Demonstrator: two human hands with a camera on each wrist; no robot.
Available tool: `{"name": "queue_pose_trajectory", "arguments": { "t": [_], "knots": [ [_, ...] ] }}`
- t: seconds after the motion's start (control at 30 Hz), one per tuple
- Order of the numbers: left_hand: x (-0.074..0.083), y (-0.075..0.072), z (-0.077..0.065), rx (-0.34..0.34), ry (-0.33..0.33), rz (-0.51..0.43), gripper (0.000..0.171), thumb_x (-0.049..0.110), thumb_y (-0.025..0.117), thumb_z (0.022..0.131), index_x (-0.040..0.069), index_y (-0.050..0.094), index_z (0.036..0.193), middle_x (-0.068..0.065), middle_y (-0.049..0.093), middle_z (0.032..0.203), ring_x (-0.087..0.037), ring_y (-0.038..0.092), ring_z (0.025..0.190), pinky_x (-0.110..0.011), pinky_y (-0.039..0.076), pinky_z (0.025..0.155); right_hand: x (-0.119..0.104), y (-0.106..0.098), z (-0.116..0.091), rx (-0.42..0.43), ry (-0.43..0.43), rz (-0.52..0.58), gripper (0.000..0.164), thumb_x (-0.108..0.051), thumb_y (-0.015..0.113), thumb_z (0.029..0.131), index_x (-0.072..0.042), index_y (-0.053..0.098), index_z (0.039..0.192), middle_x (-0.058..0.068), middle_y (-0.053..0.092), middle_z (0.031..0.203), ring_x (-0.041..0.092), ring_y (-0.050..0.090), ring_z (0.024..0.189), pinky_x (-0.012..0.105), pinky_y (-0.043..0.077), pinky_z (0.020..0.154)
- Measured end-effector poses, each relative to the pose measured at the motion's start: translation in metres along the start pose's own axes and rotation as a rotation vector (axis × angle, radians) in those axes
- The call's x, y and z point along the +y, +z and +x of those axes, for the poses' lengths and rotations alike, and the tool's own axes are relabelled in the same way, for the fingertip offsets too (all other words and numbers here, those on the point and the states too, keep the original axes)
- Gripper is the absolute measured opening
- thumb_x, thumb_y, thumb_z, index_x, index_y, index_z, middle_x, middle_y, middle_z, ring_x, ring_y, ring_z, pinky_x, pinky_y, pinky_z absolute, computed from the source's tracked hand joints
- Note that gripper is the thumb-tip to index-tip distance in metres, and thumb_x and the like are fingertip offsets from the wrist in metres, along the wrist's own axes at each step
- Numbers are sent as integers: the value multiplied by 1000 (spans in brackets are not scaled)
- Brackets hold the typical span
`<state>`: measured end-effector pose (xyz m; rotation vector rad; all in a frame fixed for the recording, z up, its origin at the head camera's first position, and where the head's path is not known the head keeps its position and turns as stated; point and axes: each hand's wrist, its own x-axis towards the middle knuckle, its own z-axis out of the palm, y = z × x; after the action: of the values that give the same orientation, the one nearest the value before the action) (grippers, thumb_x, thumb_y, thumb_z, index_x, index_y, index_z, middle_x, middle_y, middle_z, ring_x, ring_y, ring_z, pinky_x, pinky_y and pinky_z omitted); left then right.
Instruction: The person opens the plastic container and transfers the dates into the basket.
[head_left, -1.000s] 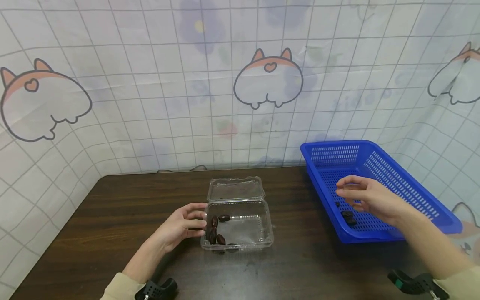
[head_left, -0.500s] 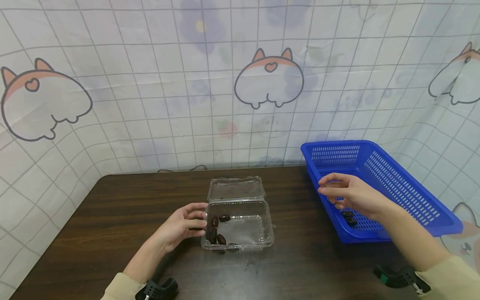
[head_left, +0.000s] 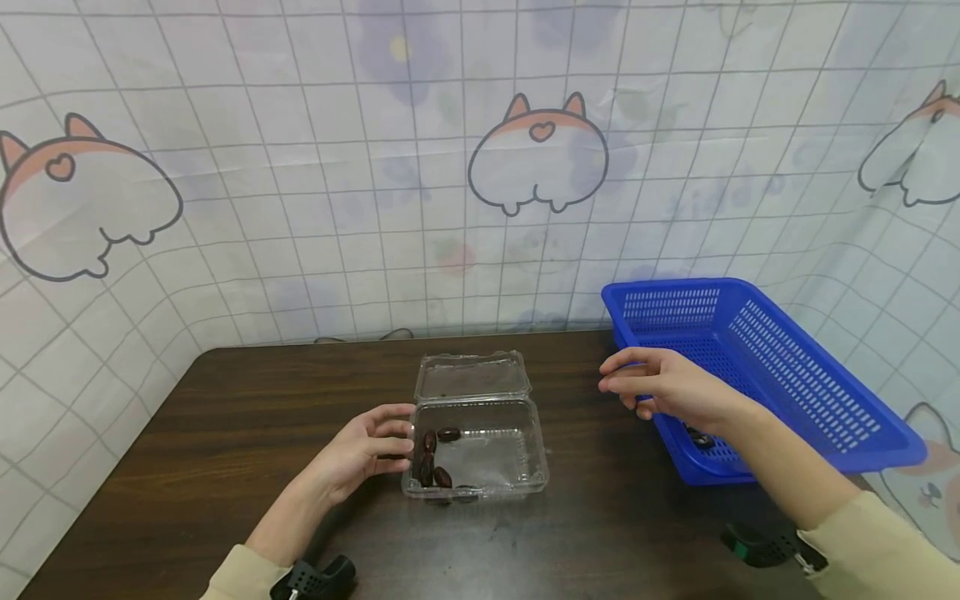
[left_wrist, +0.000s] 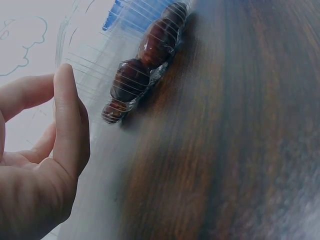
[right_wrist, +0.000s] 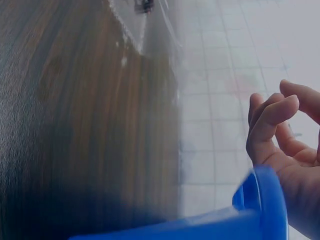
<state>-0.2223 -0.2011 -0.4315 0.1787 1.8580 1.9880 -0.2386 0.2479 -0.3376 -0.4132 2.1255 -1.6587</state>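
Observation:
A clear plastic clamshell box (head_left: 491, 454) stands on the table with its lid (head_left: 472, 379) laid back. Several dark brown, glossy oval dates (head_left: 428, 442) lie along its left side and front; in the left wrist view, dates (left_wrist: 129, 80) show through the clear wall. My left hand (head_left: 375, 446) is at the box's left wall, fingers extended and spread. Over the near-left rim of a blue basket (head_left: 806, 342) hovers my right hand (head_left: 667, 387), its fingers loosely bent and nothing visible between them. Dark pieces (head_left: 700, 437) lie in the basket, partly hidden by that forearm.
The brown wooden table (head_left: 247, 417) runs back to a wall covering (head_left: 360, 183) with a grid and cartoon print. A thin dark cable (head_left: 397, 335) shows at the table's back edge. The basket's raised rim (right_wrist: 270, 195) rises below the right hand.
My right hand has moved left from above the basket's inside to past its left rim, towards the clamshell box. My left hand and the box have stayed put.

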Motion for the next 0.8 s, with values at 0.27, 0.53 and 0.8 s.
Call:
{"name": "queue_pose_trajectory", "arguments": {
  "t": [0.27, 0.53, 0.8],
  "knots": [
    [0, 0, 1, -8, 4, -5, 65, 2, 69, 97, -3, 36, 153, -12, 55, 119, -17, 63, 89, -33, 61, 82, -6, 17, 13, -21, 20, -12, 40, -21, 72, 99, 0, 57, 129, 14, 65, 101, 22, 54, 81, 29, 49, 62],
    [1, 1, 1, -5, 2, -10, 66, 1, 69, 96, -3, 36, 153, -12, 56, 118, -17, 64, 88, -33, 61, 82, -6, 32, 28, -72, 1, -9, 37, -17, 72, 98, 1, 58, 127, 13, 66, 98, 22, 56, 80, 29, 50, 61],
    [0, 1, 1, -13, 0, -17, 66, 1, 68, 97, -3, 35, 154, -11, 56, 117, -17, 64, 88, -33, 61, 82, 0, 53, 40, -141, 2, -3, 39, -16, 71, 99, 5, 59, 130, 12, 68, 99, 24, 58, 81, 27, 50, 60]
  ]
}}
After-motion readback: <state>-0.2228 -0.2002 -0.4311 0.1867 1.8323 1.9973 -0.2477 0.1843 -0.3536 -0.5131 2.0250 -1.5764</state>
